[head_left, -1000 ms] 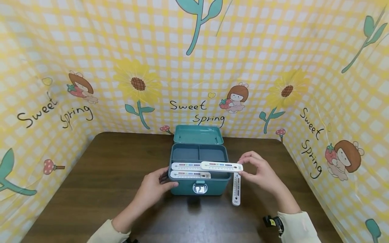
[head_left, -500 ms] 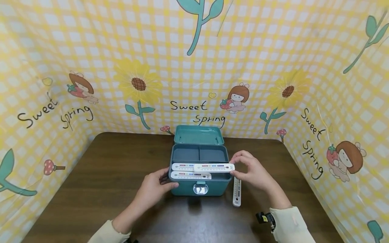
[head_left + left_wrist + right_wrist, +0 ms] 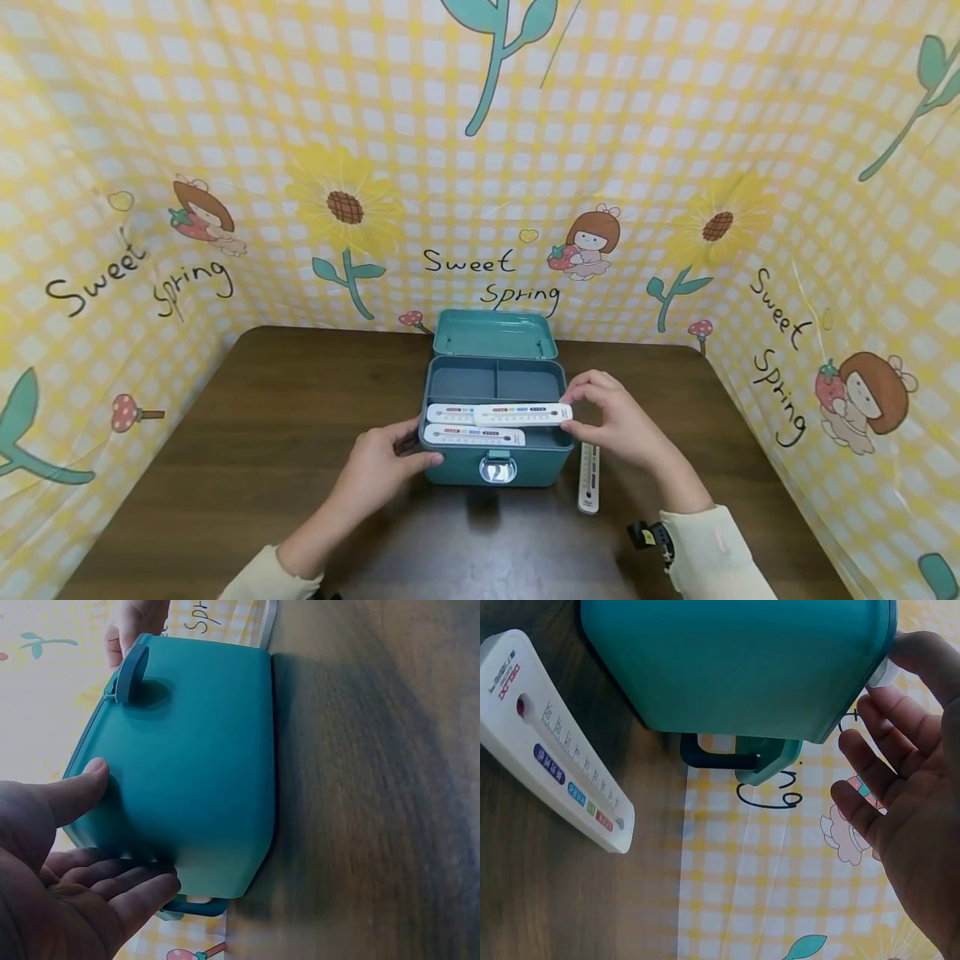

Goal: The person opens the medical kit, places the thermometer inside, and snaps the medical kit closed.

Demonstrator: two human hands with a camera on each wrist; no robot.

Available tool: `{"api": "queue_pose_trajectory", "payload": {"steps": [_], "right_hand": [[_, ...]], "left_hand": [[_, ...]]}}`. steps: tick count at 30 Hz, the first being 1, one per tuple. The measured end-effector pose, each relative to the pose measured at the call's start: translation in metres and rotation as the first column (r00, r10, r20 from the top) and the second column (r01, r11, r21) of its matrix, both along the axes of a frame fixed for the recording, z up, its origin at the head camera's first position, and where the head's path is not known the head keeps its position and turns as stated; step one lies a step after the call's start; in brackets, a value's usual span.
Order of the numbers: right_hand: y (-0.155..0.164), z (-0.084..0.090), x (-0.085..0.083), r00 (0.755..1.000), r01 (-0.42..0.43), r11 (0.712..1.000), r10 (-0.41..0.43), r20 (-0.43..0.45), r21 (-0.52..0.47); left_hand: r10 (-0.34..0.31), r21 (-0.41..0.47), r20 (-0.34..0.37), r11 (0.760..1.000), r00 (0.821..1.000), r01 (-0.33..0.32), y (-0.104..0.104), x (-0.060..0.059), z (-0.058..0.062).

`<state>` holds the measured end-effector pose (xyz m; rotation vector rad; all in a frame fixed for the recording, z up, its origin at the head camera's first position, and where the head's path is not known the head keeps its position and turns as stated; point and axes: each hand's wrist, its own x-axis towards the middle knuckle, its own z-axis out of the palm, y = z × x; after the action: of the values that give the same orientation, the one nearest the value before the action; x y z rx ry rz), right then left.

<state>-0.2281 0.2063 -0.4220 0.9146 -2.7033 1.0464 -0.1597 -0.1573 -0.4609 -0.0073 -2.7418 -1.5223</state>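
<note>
A teal storage box (image 3: 457, 473) stands with its lid (image 3: 496, 333) swung back. My left hand (image 3: 378, 458) holds its front left corner, thumb on the front wall and fingers along the side. My right hand (image 3: 618, 423) pinches the right end of a white thermometer (image 3: 521, 414) between thumb and fingers. That thermometer lies level across the box's front part, overlapping another thermometer (image 3: 448, 412) inside. A further thermometer (image 3: 474, 434) lies in front of these, along the front wall. On the table right of the box is one more thermometer (image 3: 562, 742), pointing front to back.
A grey divided tray (image 3: 462, 380) with two compartments fills the box's rear part. The box's front has a clasp (image 3: 497, 469). Behind the dark wooden table (image 3: 300, 392) and along its sides hangs a yellow checked cloth (image 3: 420, 167).
The right hand has moved left with its thermometer, bringing it from jutting past the box's right rim to nearly within the rim. The left hand has stayed at the corner.
</note>
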Motion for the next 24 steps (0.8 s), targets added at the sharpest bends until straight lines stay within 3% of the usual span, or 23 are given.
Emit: {"api": "queue_pose_trajectory", "payload": {"steps": [14,24], "right_hand": [[-0.013,0.004,0.003,0.999,0.034,0.996,-0.033,-0.009,0.082],[-0.019,0.003,0.002,0.997,0.073,0.993,-0.071,-0.027,0.095]], "left_hand": [[-0.007,-0.064,0.000,0.998,1.000,0.007,-0.001,-0.003,-0.002],[-0.017,-0.054,-0.002,0.998,1.000,0.017,0.000,-0.004,-0.002]]}}
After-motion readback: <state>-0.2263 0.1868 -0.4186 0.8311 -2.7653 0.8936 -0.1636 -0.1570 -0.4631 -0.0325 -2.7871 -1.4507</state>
